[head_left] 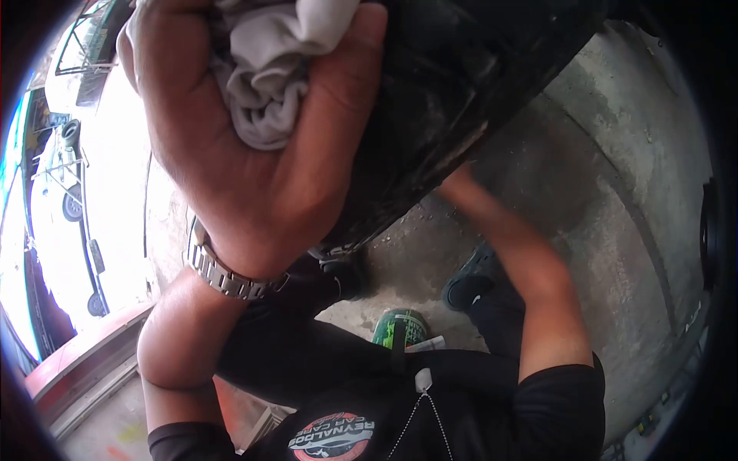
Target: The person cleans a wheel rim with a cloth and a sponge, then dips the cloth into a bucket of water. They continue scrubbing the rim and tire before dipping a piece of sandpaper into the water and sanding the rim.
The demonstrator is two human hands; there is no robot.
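Observation:
My left hand (261,192), with a metal watch at the wrist, is closed around a crumpled pale grey cloth (265,77). It is close to the camera and next to a large black object (438,92) with a ridged surface, which looks like a tire. My right hand (457,178) reaches to the lower edge of this black object. Its fingers are hidden behind that edge, so I cannot see what they touch.
Below me is a wet, stained concrete floor (615,154). My dark shoe (470,280) rests on it, near a green lettered item (400,329). At the left, a red-edged ledge (92,349) runs beside me, and a white vehicle (65,169) stands in bright light.

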